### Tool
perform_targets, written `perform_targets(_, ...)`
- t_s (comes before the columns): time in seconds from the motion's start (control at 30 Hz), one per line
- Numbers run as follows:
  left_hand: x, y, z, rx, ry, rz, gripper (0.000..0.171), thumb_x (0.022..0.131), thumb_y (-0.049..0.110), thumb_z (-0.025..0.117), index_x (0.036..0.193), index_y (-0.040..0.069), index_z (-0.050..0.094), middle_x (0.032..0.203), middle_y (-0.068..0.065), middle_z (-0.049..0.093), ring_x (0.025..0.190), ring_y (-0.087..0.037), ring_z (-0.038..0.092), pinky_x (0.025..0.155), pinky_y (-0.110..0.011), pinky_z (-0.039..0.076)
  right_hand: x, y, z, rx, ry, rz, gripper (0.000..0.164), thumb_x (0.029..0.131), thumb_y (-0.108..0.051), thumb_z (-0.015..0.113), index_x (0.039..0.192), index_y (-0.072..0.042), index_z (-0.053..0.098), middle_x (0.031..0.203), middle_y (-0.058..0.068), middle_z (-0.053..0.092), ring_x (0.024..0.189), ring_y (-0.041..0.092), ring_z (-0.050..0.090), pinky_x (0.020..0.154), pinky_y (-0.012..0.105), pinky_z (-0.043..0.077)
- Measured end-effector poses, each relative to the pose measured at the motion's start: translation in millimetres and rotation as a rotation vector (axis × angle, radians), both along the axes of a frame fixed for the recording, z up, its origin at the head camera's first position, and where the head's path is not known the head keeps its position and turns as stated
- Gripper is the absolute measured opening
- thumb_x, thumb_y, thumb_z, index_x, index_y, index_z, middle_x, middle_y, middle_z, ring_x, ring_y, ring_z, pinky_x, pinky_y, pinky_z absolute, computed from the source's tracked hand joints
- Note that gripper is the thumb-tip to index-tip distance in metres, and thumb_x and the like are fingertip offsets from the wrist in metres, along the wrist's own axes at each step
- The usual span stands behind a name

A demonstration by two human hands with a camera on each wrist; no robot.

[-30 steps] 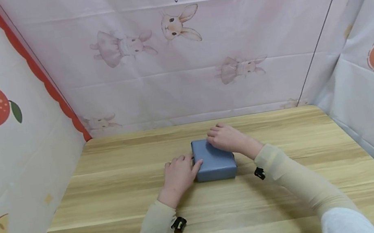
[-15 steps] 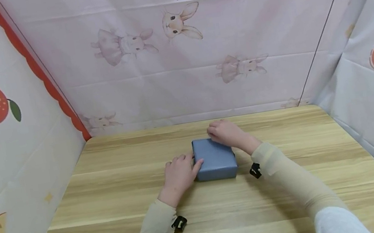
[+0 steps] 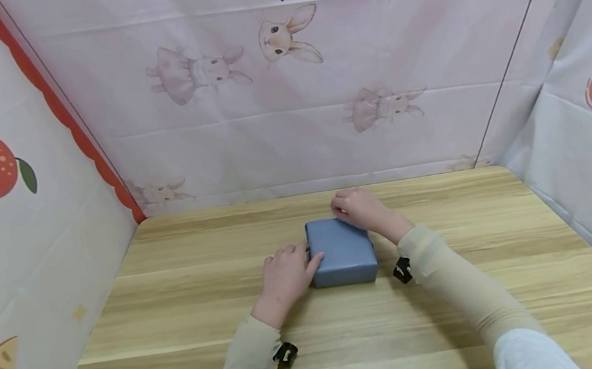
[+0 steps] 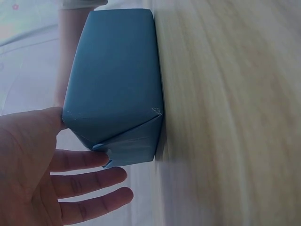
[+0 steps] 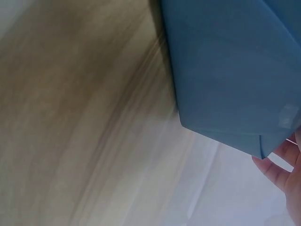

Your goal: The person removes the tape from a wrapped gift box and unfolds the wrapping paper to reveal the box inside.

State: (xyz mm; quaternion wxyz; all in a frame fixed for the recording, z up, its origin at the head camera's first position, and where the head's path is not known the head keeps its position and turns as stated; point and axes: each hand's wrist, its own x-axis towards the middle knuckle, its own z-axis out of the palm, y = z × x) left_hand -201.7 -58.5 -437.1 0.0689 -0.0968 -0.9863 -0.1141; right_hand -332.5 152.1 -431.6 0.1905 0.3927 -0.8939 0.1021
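Observation:
A box wrapped in blue paper [image 3: 340,249] lies flat on the wooden table. Beside its left end is my left hand [image 3: 286,275], thumb resting on the top face. In the left wrist view, one fingertip of the left hand [image 4: 28,160] touches a folded flap [image 4: 129,143] on that end; the other fingers extend past it, nearly straight. My right hand [image 3: 361,209] is at the box's far right corner, its fingers bent over the far edge. Its fingertips [image 5: 270,170] pinch the wrapping at a corner in the right wrist view, where a small shiny patch [image 5: 288,115] shows.
Wood-grain table [image 3: 190,326] surrounds the box. A pinkish rabbit-print sheet [image 3: 244,154] hangs behind it, with fruit-print sheets at the left [image 3: 9,258] and right [image 3: 590,148]. Small black devices are on both wrists, the left one [image 3: 285,354] and the right one [image 3: 402,270].
My right hand has shifted slightly away from me, from the box's top face towards its far edge. The left hand and box stay in nearly the same place.

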Motion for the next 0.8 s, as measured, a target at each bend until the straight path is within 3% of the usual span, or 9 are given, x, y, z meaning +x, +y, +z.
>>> perform_targets(0.13,-1.7,-1,0.0,0.007,-0.002,-0.002,0.055,0.098,0.057,0.042,0.126,0.014,0.063,0.116,-0.009,0.07,0.105,-0.03,0.066,0.085,-0.051,0.051,2.2,1,1.3,-0.014,0.0,0.005,0.008,0.092,-0.012,0.067,0.094,-0.008,0.073,0.088,0.005,0.07,0.075,0.017,0.067,0.068,0.031,0.056)
perform_targets(0.37,-3.4,-1,-1.2,0.006,0.017,-0.007,0.055,0.098,0.057,0.043,0.126,0.015,0.064,0.115,-0.008,0.071,0.103,-0.029,0.067,0.082,-0.05,0.052,10.9,7,7.6,-0.09,0.074,0.033,0.005,0.088,-0.008,0.07,0.091,-0.006,0.074,0.085,0.005,0.071,0.073,0.018,0.067,0.066,0.031,0.056)
perform_targets(0.6,-4.2,-2,-4.0,0.011,0.034,-0.021,0.055,0.098,0.057,0.044,0.125,0.014,0.064,0.113,-0.008,0.072,0.099,-0.028,0.069,0.078,-0.049,0.053,27.8,16,13.9,-0.159,0.083,-0.019,0.006,0.089,-0.009,0.069,0.089,-0.007,0.074,0.084,0.005,0.072,0.076,0.02,0.068,0.07,0.034,0.056)
perform_targets(0.8,-4.4,-3,-3.5,0.026,0.039,-0.034,0.056,0.098,0.057,0.043,0.126,0.013,0.063,0.114,-0.008,0.072,0.098,-0.028,0.069,0.077,-0.048,0.053,51.7,23,18.7,-0.232,0.051,-0.1,0.008,0.089,-0.01,0.068,0.089,-0.006,0.074,0.084,0.005,0.072,0.079,0.021,0.068,0.072,0.036,0.056)
